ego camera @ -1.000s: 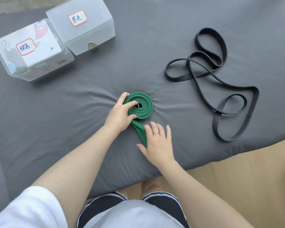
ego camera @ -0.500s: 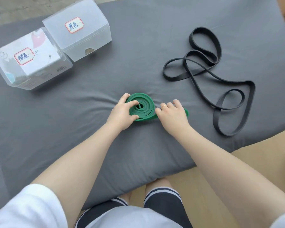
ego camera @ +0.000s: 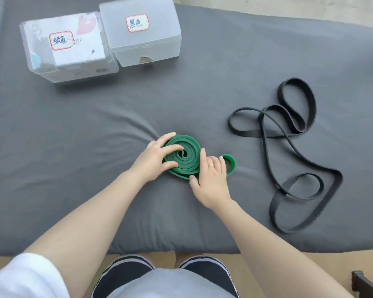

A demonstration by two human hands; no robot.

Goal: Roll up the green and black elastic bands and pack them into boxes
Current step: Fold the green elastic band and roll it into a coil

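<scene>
The green band lies on the grey mattress as a flat coil, with a short loose tail loop sticking out to its right. My left hand grips the coil's left side, fingers over the top and thumb against the near edge. My right hand presses straight fingers against the coil's right rim, over the tail. The black band sprawls unrolled in loose loops further right, untouched.
Two closed plastic boxes stand at the back left: a clear one with a green-word label and a frosted one with a black-word label. The mattress's front edge runs just above my knees. A dark object is on the floor, bottom right.
The coil has grown and the loose tail has shortened. My right hand swept the tail from the near side round to the right. The camera view shifted.
</scene>
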